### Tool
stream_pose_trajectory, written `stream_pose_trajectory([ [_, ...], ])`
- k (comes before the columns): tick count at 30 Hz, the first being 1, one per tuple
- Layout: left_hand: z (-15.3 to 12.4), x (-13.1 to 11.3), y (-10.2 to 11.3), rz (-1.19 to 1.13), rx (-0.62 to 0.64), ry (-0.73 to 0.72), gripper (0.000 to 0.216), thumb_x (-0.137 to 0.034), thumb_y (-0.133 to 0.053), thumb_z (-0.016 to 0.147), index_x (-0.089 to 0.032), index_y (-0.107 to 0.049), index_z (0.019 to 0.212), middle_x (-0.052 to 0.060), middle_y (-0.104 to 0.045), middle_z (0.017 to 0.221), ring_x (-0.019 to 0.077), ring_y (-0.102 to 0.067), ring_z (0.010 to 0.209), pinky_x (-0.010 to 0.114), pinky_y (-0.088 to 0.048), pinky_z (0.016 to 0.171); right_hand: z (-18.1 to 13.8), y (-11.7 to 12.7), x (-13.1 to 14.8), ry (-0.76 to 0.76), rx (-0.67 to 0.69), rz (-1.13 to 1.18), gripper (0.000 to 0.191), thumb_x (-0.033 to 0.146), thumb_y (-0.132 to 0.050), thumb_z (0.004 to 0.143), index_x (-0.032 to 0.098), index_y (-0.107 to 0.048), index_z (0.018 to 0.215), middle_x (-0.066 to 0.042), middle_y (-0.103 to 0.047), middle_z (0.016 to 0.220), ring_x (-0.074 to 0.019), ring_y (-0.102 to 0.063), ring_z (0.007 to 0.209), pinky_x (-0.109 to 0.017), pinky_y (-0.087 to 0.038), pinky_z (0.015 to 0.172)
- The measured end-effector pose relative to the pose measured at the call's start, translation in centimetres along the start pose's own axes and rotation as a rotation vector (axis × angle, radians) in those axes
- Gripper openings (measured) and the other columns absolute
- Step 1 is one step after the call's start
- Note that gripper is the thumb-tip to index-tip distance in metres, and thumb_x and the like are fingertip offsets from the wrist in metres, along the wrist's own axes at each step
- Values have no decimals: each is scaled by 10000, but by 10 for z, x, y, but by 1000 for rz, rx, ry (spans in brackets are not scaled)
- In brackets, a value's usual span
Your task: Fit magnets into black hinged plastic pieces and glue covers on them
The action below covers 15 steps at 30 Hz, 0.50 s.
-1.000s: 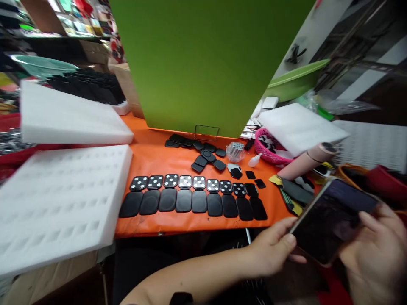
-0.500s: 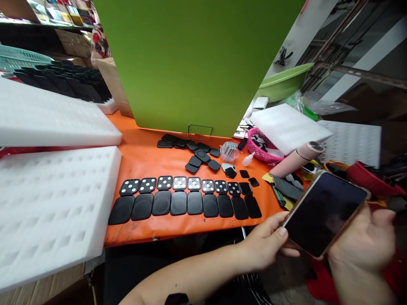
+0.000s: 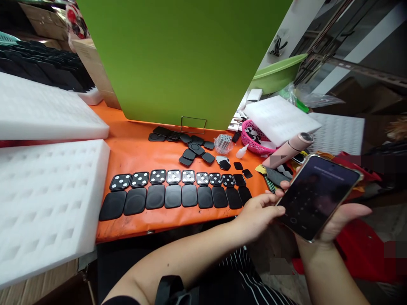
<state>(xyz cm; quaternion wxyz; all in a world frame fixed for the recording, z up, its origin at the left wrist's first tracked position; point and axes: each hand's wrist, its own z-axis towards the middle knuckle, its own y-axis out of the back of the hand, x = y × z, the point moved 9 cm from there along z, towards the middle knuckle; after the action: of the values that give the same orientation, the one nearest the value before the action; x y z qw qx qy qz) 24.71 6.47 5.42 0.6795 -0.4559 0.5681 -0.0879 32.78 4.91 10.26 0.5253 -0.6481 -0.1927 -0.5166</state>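
My right hand (image 3: 337, 222) cradles a smartphone (image 3: 316, 195) from beneath at the lower right, fingers curled round its edge. The dark screen shows a faint keypad. My left hand (image 3: 259, 212) touches the phone's left edge, thumb on the screen's corner and fingers behind it. Both hands hover off the front right corner of an orange table (image 3: 143, 152). A row of black oval pads (image 3: 173, 197) lies along the table front, with a row of square pieces bearing white dots (image 3: 173, 177) just behind them.
White foam trays (image 3: 47, 190) with pockets lie at the left. A green board (image 3: 178, 59) stands at the back. Loose black parts (image 3: 190, 146), a small glue bottle (image 3: 241, 151), a pink basket (image 3: 254, 142) and a pink cylinder (image 3: 288, 149) sit at the right.
The view has shifted right and down. The phone rose slightly and its screen lit with a keypad. My left hand moved up to the phone's left edge, and my right thumb left the screen.
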Motion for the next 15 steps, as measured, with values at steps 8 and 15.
stream_pose_trajectory([
  [8,5,-6,-5,264,-99,-91,474,-362,-698,624,-176,-534,1027,51,-564,1075,239,-491,1056,392,-346,941,-2,-9,6,79,9,-102,834,823,-499,488,260,-581,1098,-62,-657,889,-301,-594,883,-487,-472,778],
  [15,5,-19,-13,330,-178,-159,610,-432,-682,629,-149,-485,1132,108,-551,1140,271,-477,1107,420,-310,978,-4,-5,10,128,-19,-140,808,809,-540,460,265,-594,1056,-53,-636,962,-306,-551,977,-446,-461,838],
])
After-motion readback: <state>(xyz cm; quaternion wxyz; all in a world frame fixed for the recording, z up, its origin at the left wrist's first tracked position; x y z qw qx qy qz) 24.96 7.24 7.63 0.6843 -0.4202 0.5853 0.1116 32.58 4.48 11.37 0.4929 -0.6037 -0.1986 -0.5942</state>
